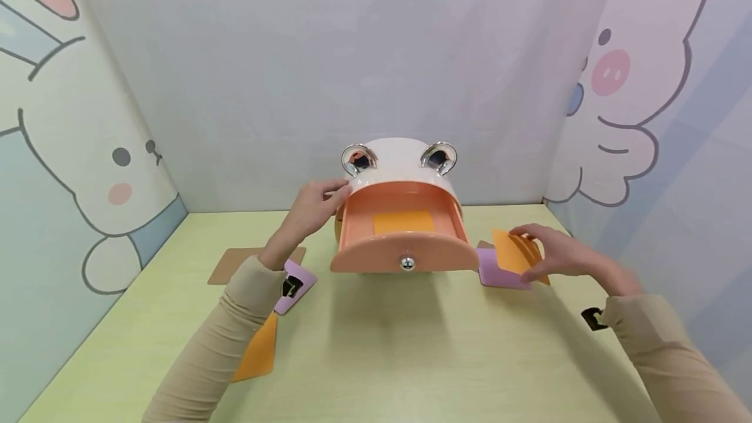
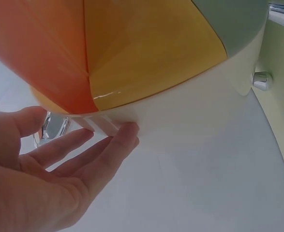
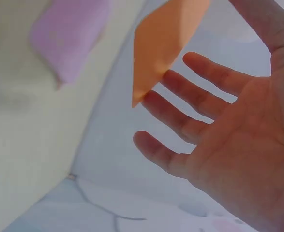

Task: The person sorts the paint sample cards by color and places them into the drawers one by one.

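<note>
A frog-faced drawer box [image 1: 395, 151] with a white shell and chrome-ringed eyes stands at the middle of the table. Its coral drawer [image 1: 370, 254] is pulled out toward me, and an orange card [image 1: 404, 221] lies inside. My left hand [image 1: 317, 204] touches the box's upper left side; in the left wrist view its fairly straight fingers [image 2: 125, 137] rest against the white shell. To the right of the drawer, my right hand [image 1: 555, 252] pinches an orange card [image 1: 512, 252] by its edges, tilted above the table. Beneath that card lies a purple card [image 1: 499, 274].
Left of the box lie a brown card [image 1: 232, 266], a purple card [image 1: 298, 279] and an orange card [image 1: 258, 351], partly behind my left forearm. A brown corner shows behind the right purple card. Cartoon-printed walls [image 1: 106, 149] border the table.
</note>
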A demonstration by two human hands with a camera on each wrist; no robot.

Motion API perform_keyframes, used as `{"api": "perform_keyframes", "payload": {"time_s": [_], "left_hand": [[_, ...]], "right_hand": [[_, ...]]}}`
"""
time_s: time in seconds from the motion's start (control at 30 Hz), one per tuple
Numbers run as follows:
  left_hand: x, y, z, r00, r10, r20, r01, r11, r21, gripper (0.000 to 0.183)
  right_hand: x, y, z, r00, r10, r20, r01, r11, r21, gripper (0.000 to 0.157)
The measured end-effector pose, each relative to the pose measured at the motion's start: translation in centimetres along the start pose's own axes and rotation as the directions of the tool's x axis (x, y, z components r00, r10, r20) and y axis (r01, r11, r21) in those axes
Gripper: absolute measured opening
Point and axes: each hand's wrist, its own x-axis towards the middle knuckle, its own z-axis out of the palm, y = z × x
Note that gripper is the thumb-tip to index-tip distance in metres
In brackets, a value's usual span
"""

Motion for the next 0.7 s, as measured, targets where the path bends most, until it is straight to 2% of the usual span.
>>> {"api": "perform_keyframes", "payload": {"time_s": [0.13,0.4,0.7], "left_hand": [[-0.1,0.1,0.0,1.000,-0.021,0.006,0.021,1.000,0.004,0.044],[-0.2,0.1,-0.1,1.000,-0.018,-0.001,0.018,1.000,0.010,0.044],[-0.1,0.1,-0.2,1.000,-0.009,-0.013,0.009,1.000,0.020,0.043]], "right_hand": [[0.6,-2.0,-1.6,0.999,-0.036,-0.033,0.036,0.999,0.000,0.085],[2.2,-5.8,-4.9,0.997,-0.059,-0.041,0.059,0.998,-0.001,0.085],[3.9,-10.0,-7.3,0.995,-0.090,-0.048,0.092,0.995,0.045,0.083]]}}
